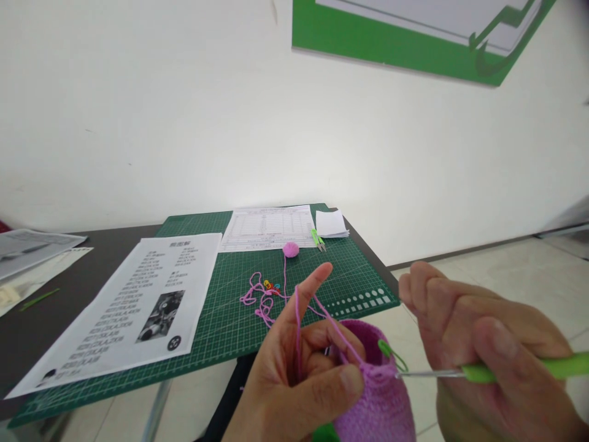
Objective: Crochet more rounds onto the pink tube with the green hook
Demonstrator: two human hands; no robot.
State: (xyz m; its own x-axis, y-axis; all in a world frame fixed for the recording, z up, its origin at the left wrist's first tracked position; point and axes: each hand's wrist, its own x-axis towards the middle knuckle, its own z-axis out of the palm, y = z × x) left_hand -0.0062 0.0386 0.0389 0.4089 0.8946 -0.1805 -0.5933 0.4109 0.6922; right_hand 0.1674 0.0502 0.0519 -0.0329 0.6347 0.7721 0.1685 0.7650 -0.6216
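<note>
My left hand [304, 362] pinches the rim of a purple crochet piece [375, 405], a rounded pouch shape with its opening upward. Purple yarn [338, 328] loops over the raised index finger and runs down to the stitches. My right hand [488, 344] is closed round the green handle of a crochet hook [478, 372]. The hook's metal shaft points left, and its tip meets the edge of the crochet piece. A green stitch marker [385, 350] hangs at the rim near the tip. Part of the piece is hidden behind my left fingers.
On the green cutting mat [234, 307] lie a printed pattern sheet [124, 307], a form [267, 227], green thread snips [317, 239], white paper slips [331, 224], a small purple yarn ball [291, 250], loose yarn and coloured markers [271, 286]. A white wall stands behind.
</note>
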